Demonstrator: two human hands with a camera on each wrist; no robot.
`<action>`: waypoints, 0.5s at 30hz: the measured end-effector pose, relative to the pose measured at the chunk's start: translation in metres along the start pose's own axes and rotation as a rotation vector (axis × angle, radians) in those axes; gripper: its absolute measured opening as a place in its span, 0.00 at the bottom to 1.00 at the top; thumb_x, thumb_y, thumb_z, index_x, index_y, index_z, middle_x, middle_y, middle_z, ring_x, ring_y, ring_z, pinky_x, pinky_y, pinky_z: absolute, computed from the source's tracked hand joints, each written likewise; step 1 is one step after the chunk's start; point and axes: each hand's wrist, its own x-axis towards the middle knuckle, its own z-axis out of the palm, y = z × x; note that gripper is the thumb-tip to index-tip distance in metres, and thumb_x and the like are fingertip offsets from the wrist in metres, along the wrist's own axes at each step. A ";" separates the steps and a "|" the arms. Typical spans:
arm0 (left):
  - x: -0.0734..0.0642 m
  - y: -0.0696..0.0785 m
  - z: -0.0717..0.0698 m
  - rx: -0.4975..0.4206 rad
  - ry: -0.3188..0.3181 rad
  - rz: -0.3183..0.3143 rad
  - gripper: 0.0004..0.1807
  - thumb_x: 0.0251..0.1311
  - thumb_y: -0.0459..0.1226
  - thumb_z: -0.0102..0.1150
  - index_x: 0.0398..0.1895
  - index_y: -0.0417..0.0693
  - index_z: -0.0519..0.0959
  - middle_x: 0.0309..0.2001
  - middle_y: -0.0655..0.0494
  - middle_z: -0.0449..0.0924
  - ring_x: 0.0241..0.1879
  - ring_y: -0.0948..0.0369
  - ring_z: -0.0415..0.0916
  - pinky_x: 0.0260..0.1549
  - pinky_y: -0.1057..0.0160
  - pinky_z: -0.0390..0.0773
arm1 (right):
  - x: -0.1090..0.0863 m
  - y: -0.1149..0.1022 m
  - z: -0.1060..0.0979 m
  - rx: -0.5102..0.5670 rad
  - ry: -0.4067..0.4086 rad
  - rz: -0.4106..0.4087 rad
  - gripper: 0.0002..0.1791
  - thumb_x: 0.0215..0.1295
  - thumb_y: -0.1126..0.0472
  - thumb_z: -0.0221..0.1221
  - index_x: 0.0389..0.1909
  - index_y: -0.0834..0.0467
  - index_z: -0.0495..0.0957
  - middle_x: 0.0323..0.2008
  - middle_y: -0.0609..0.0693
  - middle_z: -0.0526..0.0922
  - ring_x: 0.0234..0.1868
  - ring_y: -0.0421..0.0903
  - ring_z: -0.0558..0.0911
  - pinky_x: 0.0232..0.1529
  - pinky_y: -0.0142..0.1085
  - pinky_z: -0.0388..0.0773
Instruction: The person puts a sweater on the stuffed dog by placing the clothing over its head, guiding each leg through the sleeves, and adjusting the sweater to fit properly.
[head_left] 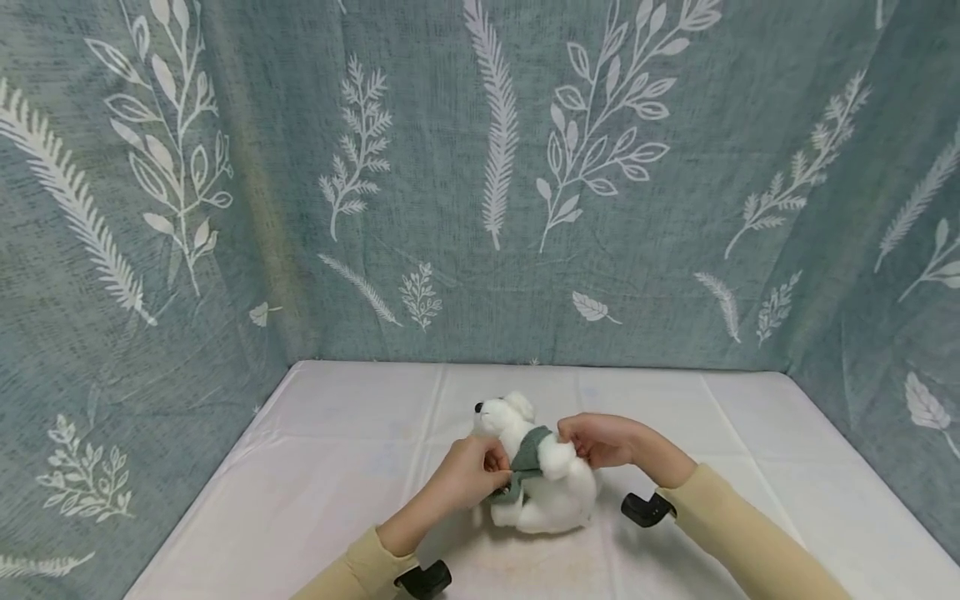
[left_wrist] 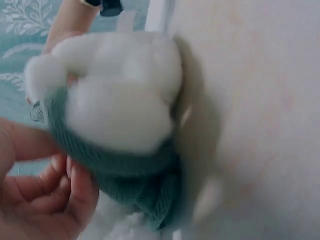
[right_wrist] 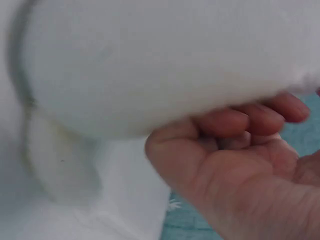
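Left hand (head_left: 468,475): fingers (left_wrist: 84,192) pinching the edge of the green knit garment (head_left: 531,450). Right hand (head_left: 609,440): fingers (right_wrist: 222,121) curled against the back of the white plush toy (head_left: 558,507); can't tell if they grip it. Garment wraps around toy's body. Toy between both hands, on the white surface (head_left: 322,467), tilted, dark nose pointing left in head view. Beige sleeves (head_left: 750,533), black device (head_left: 648,509) at each wrist. Behind: blue-green leaf-print cloth (head_left: 442,183).
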 end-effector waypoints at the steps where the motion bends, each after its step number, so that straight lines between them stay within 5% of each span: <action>1: 0.000 0.000 0.000 -0.026 -0.021 -0.003 0.07 0.55 0.34 0.64 0.23 0.49 0.77 0.21 0.61 0.74 0.22 0.68 0.69 0.22 0.70 0.71 | -0.002 -0.001 0.000 -0.021 -0.004 0.002 0.12 0.53 0.59 0.50 0.13 0.50 0.62 0.15 0.41 0.60 0.20 0.38 0.60 0.28 0.29 0.63; 3: 0.001 0.002 0.001 -0.084 -0.039 -0.011 0.07 0.58 0.41 0.63 0.26 0.51 0.77 0.24 0.62 0.76 0.24 0.68 0.71 0.24 0.69 0.72 | -0.004 -0.003 0.001 -0.070 -0.006 0.001 0.13 0.55 0.58 0.50 0.14 0.51 0.62 0.16 0.41 0.60 0.21 0.38 0.61 0.29 0.31 0.63; 6: 0.005 0.006 0.001 -0.133 0.021 -0.019 0.09 0.62 0.46 0.59 0.31 0.51 0.78 0.28 0.61 0.77 0.28 0.67 0.72 0.27 0.68 0.73 | -0.008 -0.007 0.002 -0.128 0.002 -0.003 0.13 0.58 0.56 0.50 0.16 0.52 0.63 0.18 0.42 0.62 0.23 0.39 0.62 0.30 0.32 0.65; 10: 0.012 0.009 0.003 -0.165 0.122 -0.026 0.06 0.65 0.42 0.56 0.38 0.51 0.79 0.33 0.59 0.79 0.31 0.65 0.74 0.30 0.67 0.74 | -0.013 -0.010 0.004 -0.184 0.019 0.007 0.13 0.59 0.54 0.52 0.18 0.52 0.66 0.20 0.43 0.66 0.23 0.39 0.62 0.29 0.31 0.65; 15: 0.019 0.011 0.006 -0.171 0.140 -0.034 0.05 0.64 0.39 0.58 0.38 0.51 0.81 0.33 0.58 0.80 0.31 0.65 0.74 0.30 0.67 0.75 | -0.021 -0.013 0.005 -0.206 0.007 0.005 0.14 0.64 0.53 0.53 0.20 0.53 0.70 0.22 0.44 0.69 0.23 0.39 0.64 0.30 0.32 0.67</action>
